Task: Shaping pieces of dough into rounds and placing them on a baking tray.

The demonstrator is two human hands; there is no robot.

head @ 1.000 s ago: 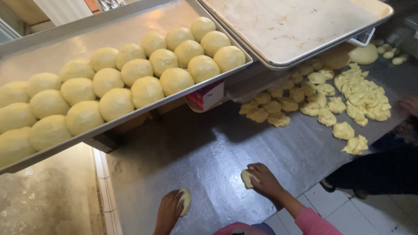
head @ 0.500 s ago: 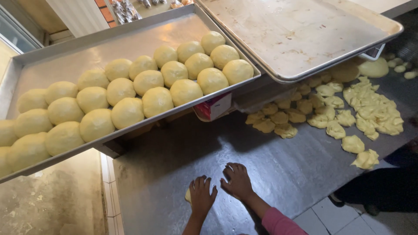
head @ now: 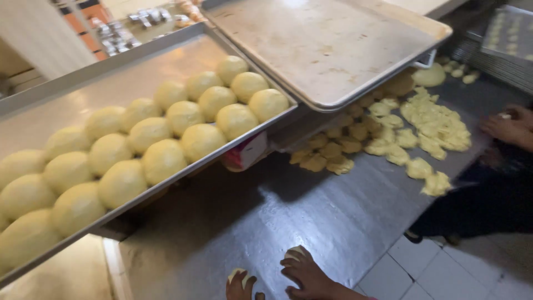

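A dark metal tabletop [head: 266, 222] in a bakery kitchen runs across the view, smeared with a thin film of flour, with white floor tiles [head: 444, 272] showing past its near edge. At the bottom of the frame the left hand [head: 240, 286] cups a small piece of dough [head: 237, 273] against the tabletop, fingers curled over it, only part of the hand being in view. Just beside it the right hand [head: 302, 272] presses down on a second piece of dough [head: 294, 253], fingers bent around it so that only a pale edge shows at the fingertips. Both pieces sit on the tabletop near its front edge, well apart from everything else. Above and to the left a long metal tray [head: 83, 89] overhangs the tabletop, carrying rows of smooth round yellow dough balls [head: 166, 128] that touch one another. A second, empty baking tray [head: 333, 44], stained and scuffed, lies next to it at upper right, its corner overlapping the first. Under the edge of that empty tray and out to the right, a loose heap of cut dough lumps [head: 411, 128] is spread on the tabletop. At the right edge another person's hand [head: 508, 128] reaches toward that heap, a dark sleeve or garment below it
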